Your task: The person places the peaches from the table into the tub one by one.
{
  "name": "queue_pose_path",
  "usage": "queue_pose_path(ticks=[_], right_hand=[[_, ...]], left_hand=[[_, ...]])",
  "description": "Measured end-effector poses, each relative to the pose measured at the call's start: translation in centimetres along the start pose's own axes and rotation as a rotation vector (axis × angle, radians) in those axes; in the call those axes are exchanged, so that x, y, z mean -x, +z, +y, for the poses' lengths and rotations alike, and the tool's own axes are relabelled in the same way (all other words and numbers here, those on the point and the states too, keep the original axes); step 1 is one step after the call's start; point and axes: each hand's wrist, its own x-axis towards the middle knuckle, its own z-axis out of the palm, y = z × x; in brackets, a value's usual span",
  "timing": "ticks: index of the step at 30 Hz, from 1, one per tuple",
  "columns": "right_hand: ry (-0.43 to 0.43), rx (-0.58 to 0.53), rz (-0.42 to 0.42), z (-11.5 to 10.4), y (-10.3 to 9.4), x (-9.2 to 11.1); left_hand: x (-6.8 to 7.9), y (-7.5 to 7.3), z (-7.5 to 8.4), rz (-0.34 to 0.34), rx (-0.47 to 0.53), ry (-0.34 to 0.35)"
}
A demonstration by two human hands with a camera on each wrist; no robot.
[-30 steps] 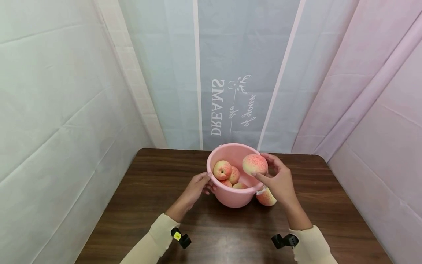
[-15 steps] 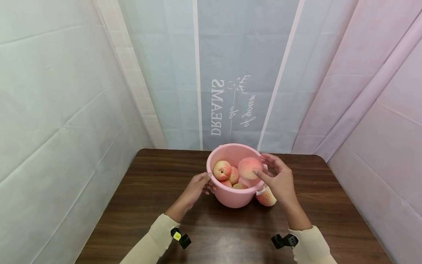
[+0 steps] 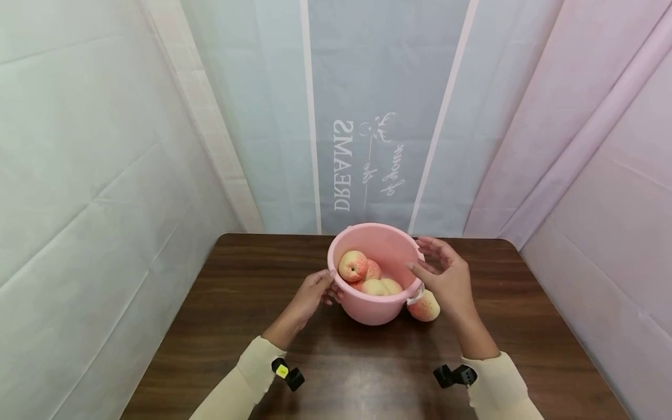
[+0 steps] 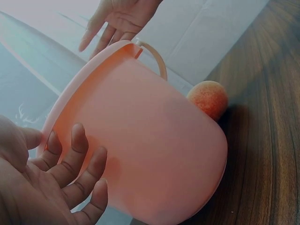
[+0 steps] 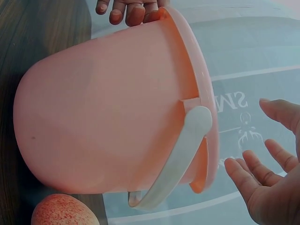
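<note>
A pink bucket point(image 3: 371, 310) stands upright on the table, with several yellow-and-red peaches point(image 3: 353, 266) inside. My left hand point(image 3: 311, 293) pinches the bucket's left rim between thumb and index finger; in the left wrist view its other fingers spread beside the outer wall. Over the right side of the rim, my right hand point(image 3: 448, 281) holds nothing, its thumb and fingers spread apart. The right wrist view shows that hand apart from the rim. Another peach point(image 3: 424, 307) lies on the table against the bucket's right side, partly behind the white handle point(image 5: 176, 164).
The dark wooden table point(image 3: 231, 326) has its back edge just behind the bucket. A grey-blue printed curtain point(image 3: 367, 70) hangs there, and pale cloth walls point(image 3: 94, 175) rise on both sides. Each sleeve carries a black wrist camera point(image 3: 454, 376).
My right hand has let go of a peach, which dropped into the bucket among the others. Its fingers have spread. The left hand keeps its hold on the rim; the head view shifted slightly.
</note>
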Motion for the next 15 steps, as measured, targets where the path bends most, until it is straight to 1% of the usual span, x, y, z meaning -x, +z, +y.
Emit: queue_pose_path(ticks=[15], right_hand=[[-0.013, -0.003, 0.022, 0.12, -0.58, 0.01]], left_hand=[[-0.11, 0.0, 0.12, 0.001, -0.006, 0.004]])
